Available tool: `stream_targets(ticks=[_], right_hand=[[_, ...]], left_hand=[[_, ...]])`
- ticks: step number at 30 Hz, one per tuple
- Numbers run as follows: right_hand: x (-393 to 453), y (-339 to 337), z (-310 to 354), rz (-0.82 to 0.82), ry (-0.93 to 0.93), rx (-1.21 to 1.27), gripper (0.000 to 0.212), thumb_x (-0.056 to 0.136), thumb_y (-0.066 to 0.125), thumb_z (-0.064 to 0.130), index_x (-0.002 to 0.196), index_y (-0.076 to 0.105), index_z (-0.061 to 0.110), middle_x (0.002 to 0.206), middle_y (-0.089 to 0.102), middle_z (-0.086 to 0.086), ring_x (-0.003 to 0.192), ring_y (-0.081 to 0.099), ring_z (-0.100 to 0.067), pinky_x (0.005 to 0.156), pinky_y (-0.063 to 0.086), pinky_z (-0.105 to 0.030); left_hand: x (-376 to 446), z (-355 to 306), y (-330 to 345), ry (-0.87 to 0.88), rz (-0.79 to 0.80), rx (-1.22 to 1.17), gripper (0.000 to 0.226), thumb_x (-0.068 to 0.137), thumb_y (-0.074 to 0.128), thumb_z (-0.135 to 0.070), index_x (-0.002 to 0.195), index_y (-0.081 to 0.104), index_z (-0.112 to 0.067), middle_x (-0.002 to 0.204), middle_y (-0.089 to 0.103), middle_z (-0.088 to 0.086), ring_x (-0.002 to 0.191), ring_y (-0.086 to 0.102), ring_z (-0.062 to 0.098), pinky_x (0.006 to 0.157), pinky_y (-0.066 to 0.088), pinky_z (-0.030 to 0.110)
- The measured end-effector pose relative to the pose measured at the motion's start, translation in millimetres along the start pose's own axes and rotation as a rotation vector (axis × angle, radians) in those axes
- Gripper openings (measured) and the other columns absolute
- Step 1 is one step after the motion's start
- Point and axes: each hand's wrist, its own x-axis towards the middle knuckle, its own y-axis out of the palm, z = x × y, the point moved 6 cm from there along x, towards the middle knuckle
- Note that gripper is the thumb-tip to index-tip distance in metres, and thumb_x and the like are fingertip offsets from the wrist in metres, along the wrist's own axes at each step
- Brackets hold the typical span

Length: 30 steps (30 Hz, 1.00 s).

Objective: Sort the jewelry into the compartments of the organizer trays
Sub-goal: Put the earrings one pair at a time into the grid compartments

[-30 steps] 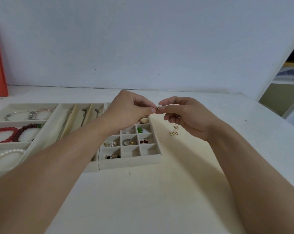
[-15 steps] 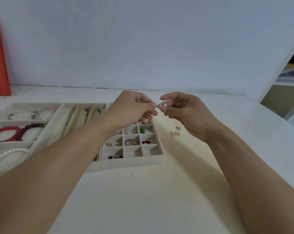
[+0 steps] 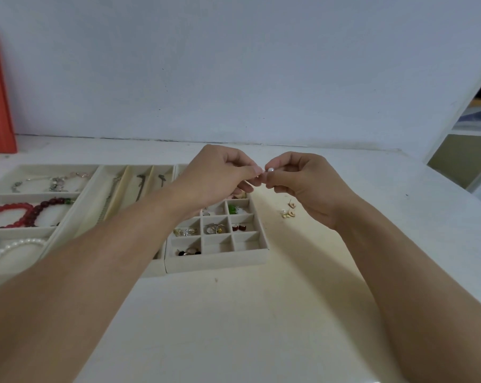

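Both pinched shut: right hand (image 3: 303, 183) on pearl stud (image 3: 271, 170), left hand (image 3: 220, 175) maybe its backing; could slip, roll off table (image 3: 234, 313).

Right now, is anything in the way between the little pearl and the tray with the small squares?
Nothing visible blocks it. The pearl, pinched between the left hand and right hand, hangs above the grid tray, whose near squares sit open and empty.

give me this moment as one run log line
phase: handling pearl earring | left hand: pinching its post end | right hand: pinching pearl | location: above grid tray | loose: gold earrings on table
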Motion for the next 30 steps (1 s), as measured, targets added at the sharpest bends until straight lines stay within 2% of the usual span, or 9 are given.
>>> stream_targets(ticks=[3,6,8,14,19,22,25,27,30], right_hand=[[-0.3,0.4,1.6,-0.003,-0.001,0.04,0.012,0.083,0.074,-0.001,0.088,0.068,0.008,0.078,0.068,-0.009,0.075,0.064,-0.017,0.074,0.05,-0.027],[-0.4,0.5,1.8,0.004,0.017,0.083,0.017,0.083,0.074,-0.002,0.095,0.068,0.009,0.084,0.069,-0.013,0.075,0.063,-0.017,0.074,0.049,-0.027],[-0.6,1.6,1.8,0.018,0.015,0.059,0.016,0.082,0.075,-0.001,0.095,0.072,0.009,0.085,0.07,-0.013,0.076,0.064,-0.016,0.074,0.05,-0.027],[-1.2,1.5,-0.4,0.02,0.01,0.011,0.012,0.084,0.079,0.014,0.092,0.077,0.006,0.084,0.074,-0.008,0.077,0.068,-0.014,0.076,0.054,-0.023],[-2.2,0.8,1.1,0.009,0.035,0.086,0.024,0.076,0.078,0.029,0.092,0.076,0.011,0.09,0.076,-0.001,0.081,0.067,-0.012,0.076,0.052,-0.021],[-2.6,2.5,0.1,0.029,0.071,0.135,0.019,0.076,0.077,0.03,0.088,0.077,0.015,0.086,0.074,0.004,0.08,0.062,-0.01,0.075,0.051,-0.021],[-2.6,4.1,-1.1,0.049,0.074,0.136,0.022,0.073,0.077,0.032,0.087,0.079,0.016,0.086,0.074,0.004,0.078,0.062,-0.009,0.074,0.05,-0.02],[-2.4,3.4,-1.3,0.061,0.075,0.117,0.026,0.073,0.077,0.032,0.092,0.078,0.014,0.088,0.076,0.003,0.077,0.065,-0.007,0.074,0.051,-0.018],[-1.3,1.5,-2.7,0.08,0.088,0.101,0.03,0.074,0.077,0.031,0.097,0.078,0.012,0.093,0.076,-0.001,0.079,0.067,-0.007,0.073,0.052,-0.017]], left_hand=[[-0.6,-2.1,-0.7,0.01,-0.002,0.006,0.004,0.091,0.072,-0.011,0.09,0.075,-0.009,0.082,0.078,0.005,0.073,0.072,0.012,0.075,0.058,0.03],[-2.1,-3.1,-2.1,0.006,0.002,0.012,0.006,0.087,0.074,-0.005,0.087,0.076,-0.011,0.08,0.076,0.009,0.059,0.065,0.005,0.061,0.053,0.021],[-2.7,-3.4,-2.2,0.004,0.009,0.006,0.007,0.085,0.075,-0.003,0.088,0.076,-0.009,0.077,0.075,0.01,0.055,0.063,0.004,0.062,0.052,0.022],[-2.1,-3.2,-5.3,0.002,0.002,-0.016,0.009,0.084,0.075,-0.004,0.086,0.076,-0.012,0.078,0.076,0.012,0.063,0.063,0.014,0.073,0.051,0.037],[-2.4,-2.3,-6.8,0.011,-0.027,0.012,0.013,0.081,0.082,-0.013,0.091,0.075,-0.01,0.079,0.076,0.012,0.06,0.062,0.016,0.056,0.05,0.023],[-3.5,-4.4,-5.3,0.027,-0.002,0.026,0.01,0.082,0.082,-0.017,0.091,0.078,-0.013,0.08,0.076,0.011,0.06,0.062,0.011,0.061,0.053,0.022],[-3.7,-6.9,-5.6,0.057,-0.006,0.07,0.008,0.085,0.079,-0.016,0.092,0.078,-0.011,0.067,0.071,0.001,0.053,0.06,0.002,0.052,0.046,0.014],[-3.2,-7.8,-6.1,0.075,-0.005,0.105,0.005,0.087,0.077,-0.016,0.091,0.078,-0.012,0.065,0.071,-0.003,0.054,0.061,0.001,0.055,0.049,0.018],[-1.2,-9.2,-8.7,0.102,-0.031,0.162,0.003,0.089,0.075,-0.017,0.088,0.077,-0.015,0.076,0.075,0.002,0.061,0.065,0.003,0.064,0.056,0.024]])
